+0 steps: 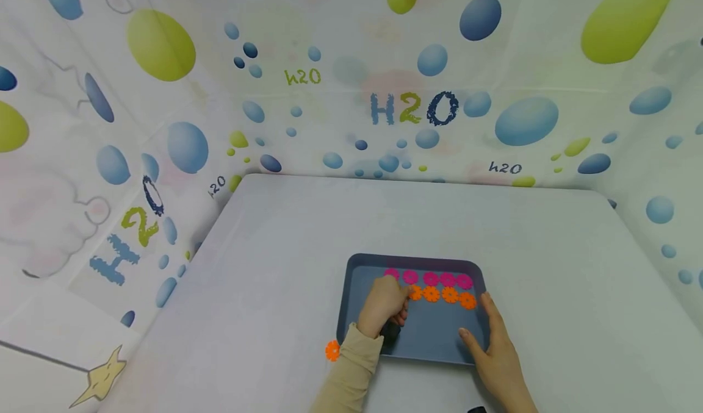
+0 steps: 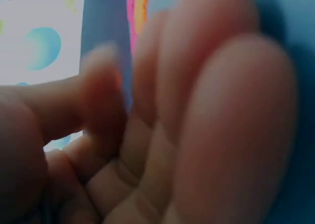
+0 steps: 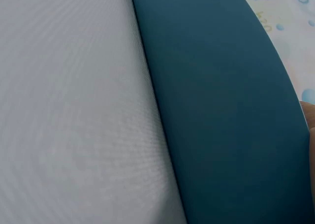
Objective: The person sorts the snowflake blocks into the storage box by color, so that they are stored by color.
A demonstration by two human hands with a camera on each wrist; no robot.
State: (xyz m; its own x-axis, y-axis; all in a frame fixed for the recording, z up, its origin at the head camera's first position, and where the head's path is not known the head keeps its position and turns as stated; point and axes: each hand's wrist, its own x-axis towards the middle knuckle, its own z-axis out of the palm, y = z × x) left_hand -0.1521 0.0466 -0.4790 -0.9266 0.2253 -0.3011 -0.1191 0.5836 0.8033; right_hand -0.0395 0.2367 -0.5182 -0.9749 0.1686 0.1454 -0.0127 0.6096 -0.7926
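Observation:
A row of orange flower-shaped discs (image 1: pixel 450 294) lies in the blue-grey tray (image 1: pixel 423 343), below a row of pink ones (image 1: pixel 431 278). At the left end of the orange row, my left hand (image 1: pixel 383 302) pinches an orange disc between thumb and forefinger. Only a sliver of orange shows by the fingertips in the left wrist view, and the other fingers are curled. My right hand (image 1: pixel 498 353) is at the tray's right side, fingers extended along the rim and thumb apart over the corner. In the right wrist view, the tray's outer wall (image 3: pixel 221 106) fills the middle.
One more orange disc (image 1: pixel 332 351) lies on the white table (image 1: pixel 263 291), outside the tray's lower left corner and beside my left sleeve (image 1: pixel 351 364). Behind the table hangs a white curtain (image 1: pixel 351 126) printed with blue and green drops.

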